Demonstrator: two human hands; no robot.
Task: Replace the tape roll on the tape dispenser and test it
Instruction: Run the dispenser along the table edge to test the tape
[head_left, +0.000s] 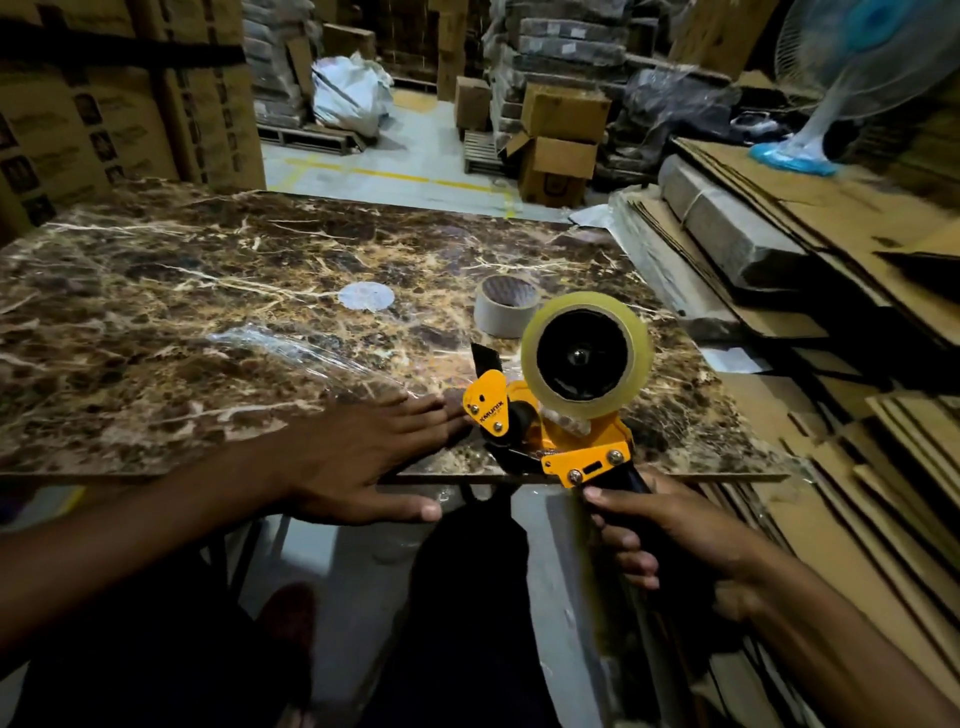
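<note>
The orange tape dispenser (550, 431) stands at the front right edge of the marble table (208, 291), with a clear tape roll (587, 353) mounted on its hub. My right hand (670, 530) is wrapped around the dispenser's black handle, just below the table edge. My left hand (358, 457) lies flat, fingers spread, on the table's front edge, fingertips touching the dispenser's front plate. An empty grey cardboard core (504, 306) stands on the table just behind the dispenser.
A strip of clear tape or film (280, 348) lies stuck on the table left of centre, near a round pale sticker (366, 297). Flattened cardboard sheets (831, 312) are stacked along the right. Boxes (561, 140) and a fan (852, 67) stand behind.
</note>
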